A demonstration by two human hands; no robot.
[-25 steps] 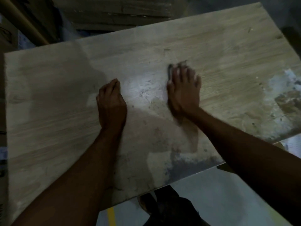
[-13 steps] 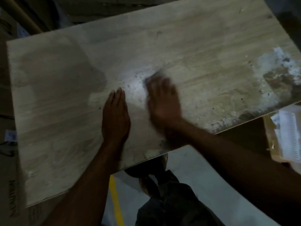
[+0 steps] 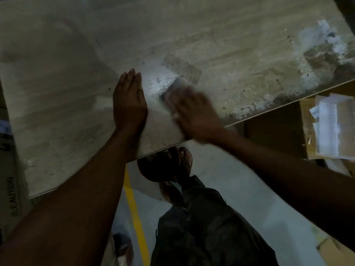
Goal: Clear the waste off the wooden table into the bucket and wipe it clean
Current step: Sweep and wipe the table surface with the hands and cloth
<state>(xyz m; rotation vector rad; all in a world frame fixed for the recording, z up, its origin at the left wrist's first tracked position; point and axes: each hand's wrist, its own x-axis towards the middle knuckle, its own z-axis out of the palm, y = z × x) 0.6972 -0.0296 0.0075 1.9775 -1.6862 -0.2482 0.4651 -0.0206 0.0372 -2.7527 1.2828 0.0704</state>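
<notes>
Two patches of waste are lying on the bench: white dust just beside my flat, straight-fingered left hand, residue near the far right corner. My right hand is blurring over a grey object; I cannot tell its grip. A cardboard box is sitting beyond the edge.

Left hand lies flat on the wooden table; at its three o'clock, the blurred right hand borders white powder.
</notes>
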